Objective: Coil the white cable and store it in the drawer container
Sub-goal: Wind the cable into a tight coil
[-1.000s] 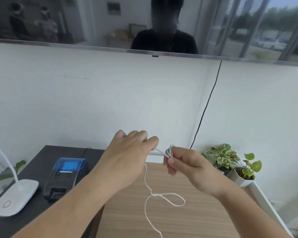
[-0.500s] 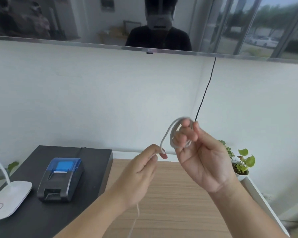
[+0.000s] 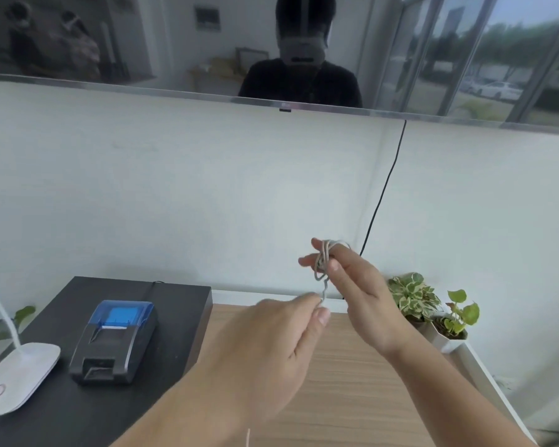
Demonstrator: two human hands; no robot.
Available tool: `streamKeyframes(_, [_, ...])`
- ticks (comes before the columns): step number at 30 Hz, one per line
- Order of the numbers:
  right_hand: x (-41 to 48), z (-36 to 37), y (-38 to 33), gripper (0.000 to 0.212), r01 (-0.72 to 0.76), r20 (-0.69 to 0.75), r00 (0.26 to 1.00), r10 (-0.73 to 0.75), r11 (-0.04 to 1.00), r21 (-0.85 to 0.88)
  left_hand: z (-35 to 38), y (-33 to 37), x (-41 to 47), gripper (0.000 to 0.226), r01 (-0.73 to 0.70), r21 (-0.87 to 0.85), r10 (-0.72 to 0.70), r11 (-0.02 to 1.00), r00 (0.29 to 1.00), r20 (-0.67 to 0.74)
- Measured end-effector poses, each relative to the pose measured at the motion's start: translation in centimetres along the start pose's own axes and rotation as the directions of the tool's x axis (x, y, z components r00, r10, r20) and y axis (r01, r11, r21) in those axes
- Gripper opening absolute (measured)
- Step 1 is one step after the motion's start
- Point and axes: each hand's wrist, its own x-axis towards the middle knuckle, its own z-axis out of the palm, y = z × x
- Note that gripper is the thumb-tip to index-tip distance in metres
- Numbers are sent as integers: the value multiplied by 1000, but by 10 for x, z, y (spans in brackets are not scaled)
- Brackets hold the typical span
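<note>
The white cable [image 3: 324, 260] is looped in several turns around the raised fingers of my right hand [image 3: 352, 285], held above the wooden desk. One strand runs down from the loops to my left hand [image 3: 271, 343], which pinches it between thumb and forefinger just below and left of the right hand. A short piece of the cable's loose tail shows at the bottom edge under my left forearm. No drawer container is in view.
A black cabinet top [image 3: 181, 317] at the left carries a small blue-lidded printer [image 3: 117, 343] and a white lamp base [image 3: 13, 372]. Two potted plants [image 3: 433, 308] stand at the desk's right rear. A black wire [image 3: 384, 195] hangs down the white wall.
My right hand rose from the desk and turned, and the cable went from a small bunch to loops around its fingers. My left hand shifted to pinching the strand below them.
</note>
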Motion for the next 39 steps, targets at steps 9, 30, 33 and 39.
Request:
streamKeyframes(9, [-52, 5, -23, 39, -254, 309, 949, 60, 726, 639, -13, -34, 26, 41, -50, -104, 38, 993, 992, -117])
streamKeyframes(30, [-58, -7, -29, 29, -168, 281, 953, 114, 970, 177, -24, -12, 16, 27, -208, 205, 228, 956, 971, -76])
streamKeyframes(33, [-68, 3, -45, 30, -173, 298, 954, 25, 858, 484, -21, -25, 18, 30, -215, 193, 226, 957, 973, -40])
streamKeyframes(39, [-45, 5, -78, 22, -38, 84, 996, -40, 644, 764, 20, -34, -3, 29, 109, -153, -83, 982, 982, 169])
